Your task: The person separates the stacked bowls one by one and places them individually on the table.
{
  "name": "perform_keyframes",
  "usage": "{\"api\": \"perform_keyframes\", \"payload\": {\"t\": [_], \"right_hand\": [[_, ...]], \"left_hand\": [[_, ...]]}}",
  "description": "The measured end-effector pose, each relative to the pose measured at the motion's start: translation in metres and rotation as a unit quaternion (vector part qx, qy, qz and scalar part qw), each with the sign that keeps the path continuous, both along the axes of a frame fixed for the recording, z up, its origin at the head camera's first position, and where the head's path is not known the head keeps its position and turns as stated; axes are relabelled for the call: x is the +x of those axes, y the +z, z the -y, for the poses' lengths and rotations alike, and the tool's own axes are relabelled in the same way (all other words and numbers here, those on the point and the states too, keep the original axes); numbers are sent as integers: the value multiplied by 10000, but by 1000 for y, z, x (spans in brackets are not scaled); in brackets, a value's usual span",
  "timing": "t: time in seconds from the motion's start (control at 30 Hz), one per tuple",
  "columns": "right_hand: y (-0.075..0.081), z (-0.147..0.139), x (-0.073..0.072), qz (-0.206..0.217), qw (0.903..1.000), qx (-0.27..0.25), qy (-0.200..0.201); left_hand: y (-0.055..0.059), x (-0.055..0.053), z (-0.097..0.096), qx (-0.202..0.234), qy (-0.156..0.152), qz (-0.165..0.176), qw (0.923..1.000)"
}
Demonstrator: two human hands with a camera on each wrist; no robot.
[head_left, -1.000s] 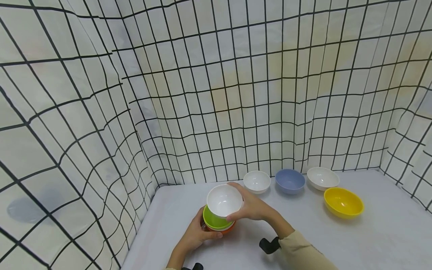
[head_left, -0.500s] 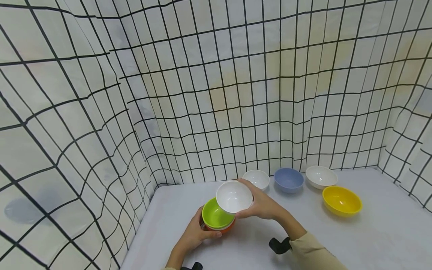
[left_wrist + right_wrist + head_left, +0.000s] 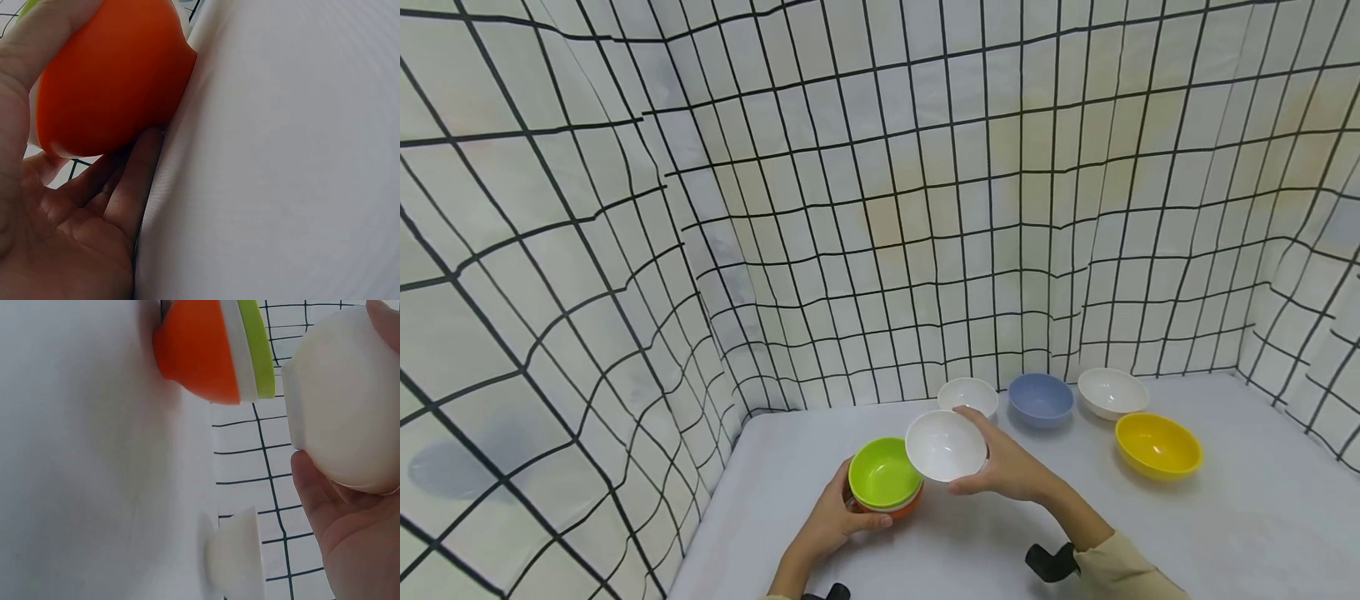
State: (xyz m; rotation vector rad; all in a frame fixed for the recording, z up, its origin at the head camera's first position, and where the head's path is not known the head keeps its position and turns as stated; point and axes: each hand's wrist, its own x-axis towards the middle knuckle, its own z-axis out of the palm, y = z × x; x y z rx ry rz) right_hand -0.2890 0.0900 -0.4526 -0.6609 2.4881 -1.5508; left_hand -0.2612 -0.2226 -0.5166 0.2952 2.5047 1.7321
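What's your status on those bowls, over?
Left hand grips bowl stack. Right hand holds white bowl aloft beside stack, not touching. Nothing visible between them.

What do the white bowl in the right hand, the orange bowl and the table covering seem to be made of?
White bowl: smooth, softly glossy; probably plastic, though glazed ceramic is possible.
Orange bowl: likely plastic, with smooth, evenly coloured walls and a slight sheen.
Table covering: seemingly matte fabric, judging by its soft, shine-free surface.

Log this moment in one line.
left hand: grips bowl stack, lime-green bowl on top | right hand: holds white bowl above table
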Motion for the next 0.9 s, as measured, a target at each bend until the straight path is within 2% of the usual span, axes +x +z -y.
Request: {"api": "perform_keyframes", "payload": {"t": [0.33,0.9], "right_hand": [[-13,-35,6,-125,9992,310,-232],[-26,-88,11,42,9979,483,-433]], "left_hand": [[-2,-1,-2,3,33,76,10000],[1,-1,-1,92,78,174,9998]]}}
